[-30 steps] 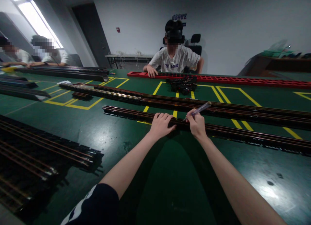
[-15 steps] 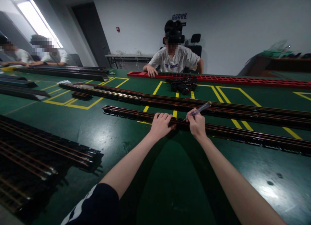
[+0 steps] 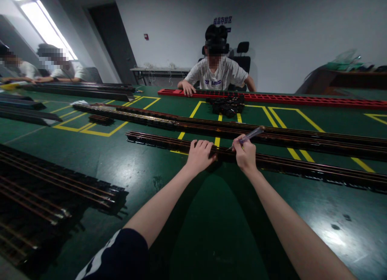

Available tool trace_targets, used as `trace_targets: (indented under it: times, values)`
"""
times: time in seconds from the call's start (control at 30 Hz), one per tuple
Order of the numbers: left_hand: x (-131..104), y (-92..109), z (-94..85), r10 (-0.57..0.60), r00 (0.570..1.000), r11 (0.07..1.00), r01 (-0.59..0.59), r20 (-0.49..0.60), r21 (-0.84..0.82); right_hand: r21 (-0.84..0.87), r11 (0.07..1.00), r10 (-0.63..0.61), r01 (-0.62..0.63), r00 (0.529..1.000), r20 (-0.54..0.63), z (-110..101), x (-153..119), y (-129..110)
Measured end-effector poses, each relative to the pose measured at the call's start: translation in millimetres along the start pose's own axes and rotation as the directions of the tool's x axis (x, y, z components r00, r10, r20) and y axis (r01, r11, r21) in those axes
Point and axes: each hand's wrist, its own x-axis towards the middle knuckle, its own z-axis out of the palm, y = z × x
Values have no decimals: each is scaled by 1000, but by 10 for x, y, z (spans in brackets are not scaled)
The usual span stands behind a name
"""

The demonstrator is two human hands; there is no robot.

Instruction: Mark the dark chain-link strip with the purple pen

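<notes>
A long dark rail with copper-coloured strips (image 3: pixel 308 169) lies across the green table (image 3: pixel 145 167) in front of me. My left hand (image 3: pixel 199 155) is wrapped over this rail, its fingers on the far side and the thumb on the near side. Just to the right, my right hand (image 3: pixel 245 154) grips a pen-like tool with a clear handle (image 3: pixel 252 134). The tool slants down to the left, and its thin tip is at the rail's top, between my hands. Whether the tip touches the rail is too small to tell.
More long rails (image 3: pixel 145 118) lie just beyond. Dark stacked rails (image 3: pixel 60 175) fill the near left. Small black parts (image 3: pixel 228 105) sit before a red slotted rack (image 3: pixel 272 97), where a person (image 3: pixel 216 74) rests a hand. Two more people sit at the far left.
The rail under my hands has shifted very slightly to the left along with my left hand. My grip on the tool looks the same. The person opposite has moved one arm slightly.
</notes>
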Motion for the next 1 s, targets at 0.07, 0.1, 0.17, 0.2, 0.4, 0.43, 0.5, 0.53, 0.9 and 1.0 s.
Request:
trace_targets:
  times: [0.07,0.1,0.17,0.2,0.4,0.43,0.5,0.53,0.9,1.0]
  values:
    - [0,-1,-2,-2,1000,1000,2,1,-5,4,1000,4,-4,1000,-10,-2,-2,-1]
    - [0,-2,-3,-2,1000,1000,2,2,-8,7,1000,5,-5,1000,-15,-3,-3,1]
    - [1,-3,-6,1,1000,1000,-1,0,-13,7,1000,7,-7,1000,-23,-4,-2,11]
    - [1,-4,-7,3,1000,1000,-3,-3,-15,2,1000,6,-6,1000,-24,-4,0,17]
    - [0,-11,12,10,1000,1000,-10,-4,-6,-71,997,4,-4,1000,-1,0,7,44]
    - [-1,-13,17,12,1000,1000,-12,-4,-4,-76,997,4,-4,1000,7,1,7,41]
    - [-3,-17,25,16,1000,1000,-17,-6,-5,-78,997,2,-1,1000,22,2,7,29]
    - [-5,-19,26,18,1000,1000,-18,-7,-6,-77,997,1,0,1000,25,3,7,21]
    - [-9,-11,-1,19,1000,1000,-19,-10,-5,-66,998,-16,18,999,28,9,6,22]
    - [-9,-16,1,20,1000,1000,-20,-15,4,-73,997,-18,20,999,28,6,8,26]
